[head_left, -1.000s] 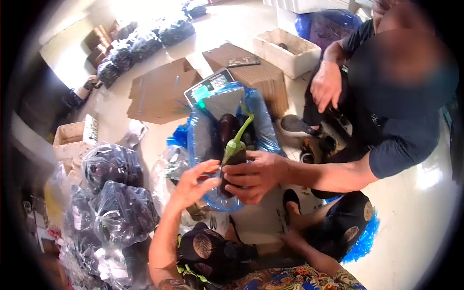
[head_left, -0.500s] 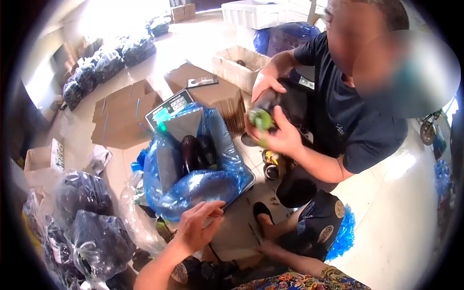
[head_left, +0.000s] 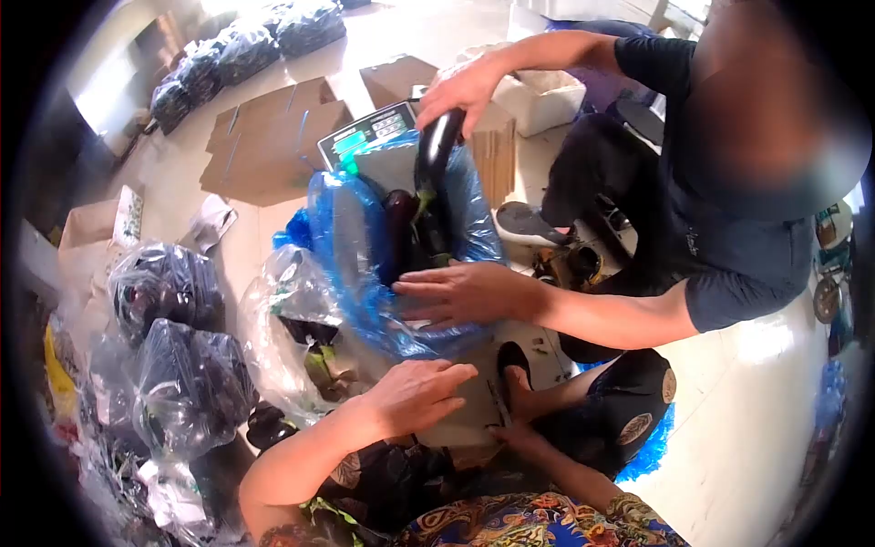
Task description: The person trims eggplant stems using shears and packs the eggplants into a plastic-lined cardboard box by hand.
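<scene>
My left hand (head_left: 421, 397) hovers just in front of a blue plastic bag (head_left: 333, 214), fingers stretched out, holding nothing. Low beside my knee, my right hand (head_left: 521, 441) is closed on a thin, knife-like tool (head_left: 499, 404) that points up. Dark eggplants (head_left: 398, 223) lie inside the blue bag, which lines a container by a digital scale display (head_left: 365, 137). A co-worker's one hand (head_left: 465, 91) grips a long eggplant (head_left: 441, 150) over the bag. Their other hand (head_left: 478, 290) lies flat at the bag's near side.
To the left stand clear bags of eggplants (head_left: 187, 383), and an open clear bag (head_left: 283, 319) holds more. Flattened cardboard (head_left: 264, 150) lies behind the scale. A white foam box (head_left: 547, 100) stands at the back. The co-worker (head_left: 729, 237) crouches at the right.
The co-worker has brought the eggplant from their lap over to the blue bag, and their other hand has reached to its near side. My left hand has shifted slightly right; the view has turned.
</scene>
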Motion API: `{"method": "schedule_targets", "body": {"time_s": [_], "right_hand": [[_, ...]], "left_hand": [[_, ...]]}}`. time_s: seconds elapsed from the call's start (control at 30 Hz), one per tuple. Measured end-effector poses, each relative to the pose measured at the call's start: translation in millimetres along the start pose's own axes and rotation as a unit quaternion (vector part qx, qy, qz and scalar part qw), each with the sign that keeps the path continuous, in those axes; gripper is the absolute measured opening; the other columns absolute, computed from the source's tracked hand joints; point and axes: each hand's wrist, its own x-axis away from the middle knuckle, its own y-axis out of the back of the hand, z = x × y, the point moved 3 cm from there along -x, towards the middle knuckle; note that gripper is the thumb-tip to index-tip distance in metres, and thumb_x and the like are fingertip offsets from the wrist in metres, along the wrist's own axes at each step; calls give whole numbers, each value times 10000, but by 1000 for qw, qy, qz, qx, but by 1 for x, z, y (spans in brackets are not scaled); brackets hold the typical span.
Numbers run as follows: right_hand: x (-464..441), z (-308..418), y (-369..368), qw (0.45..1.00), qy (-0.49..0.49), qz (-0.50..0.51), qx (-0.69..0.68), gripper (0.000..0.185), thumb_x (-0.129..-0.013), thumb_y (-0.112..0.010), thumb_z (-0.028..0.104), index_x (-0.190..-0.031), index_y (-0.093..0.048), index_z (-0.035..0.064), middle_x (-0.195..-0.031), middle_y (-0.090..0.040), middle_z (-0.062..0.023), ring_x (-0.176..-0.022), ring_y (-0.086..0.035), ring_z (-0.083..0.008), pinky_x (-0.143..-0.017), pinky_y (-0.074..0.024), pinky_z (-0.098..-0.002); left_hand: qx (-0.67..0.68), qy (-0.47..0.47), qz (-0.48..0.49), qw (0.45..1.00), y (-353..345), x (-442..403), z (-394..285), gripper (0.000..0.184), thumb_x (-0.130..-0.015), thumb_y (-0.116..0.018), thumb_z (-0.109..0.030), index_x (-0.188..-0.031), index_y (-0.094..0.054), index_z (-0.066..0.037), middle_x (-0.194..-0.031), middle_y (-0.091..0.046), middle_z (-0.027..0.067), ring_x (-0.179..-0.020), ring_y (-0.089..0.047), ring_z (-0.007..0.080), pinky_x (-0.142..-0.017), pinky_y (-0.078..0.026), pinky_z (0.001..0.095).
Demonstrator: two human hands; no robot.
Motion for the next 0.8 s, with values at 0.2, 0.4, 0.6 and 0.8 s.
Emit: {"method": "schedule_targets", "body": {"time_s": [0.2, 0.4, 0.6, 0.8], "right_hand": [[-6, -9, 5, 994, -73, -36, 75, 602, -810, -697, 297, -1249, -498, -63, -1105, -607, -188, -1031, -581, -271, -913, -442, -353], [10, 20, -1, 999, -35, -12, 24, 638, -809, -717, 314, -1266, -502, -74, -1144, -596, -164, -1022, -568, -233, -900, -441, -337], [-9, -7, 2, 999, 26, -31, 20, 624, -795, -715, 286, -1275, -502, -50, -1199, -600, -186, -1114, -564, -288, -967, -418, -359], [-8, -7, 1, 996, 65, -42, 34, 619, -796, -713, 302, -1257, -514, -60, -1181, -602, -190, -1107, -567, -281, -955, -426, -348]], "left_hand": [[-16, -3, 43, 999, 0, 0, 0, 430, -892, -598, -224, -1277, -481, -74, -948, -608, 169, -915, -596, 376, -763, -477, 458], [-11, 9, 72, 997, 2, 1, 0, 416, -890, -596, -233, -1255, -480, -70, -960, -607, 181, -942, -588, 391, -789, -468, 474], [-13, 2, 77, 997, 1, 1, 3, 441, -886, -606, -230, -1279, -481, -75, -945, -605, 173, -922, -592, 382, -767, -473, 464], [28, -7, 107, 994, 4, -4, -4, 415, -882, -621, -205, -1259, -507, -76, -943, -630, 159, -891, -622, 360, -760, -487, 448]]}}
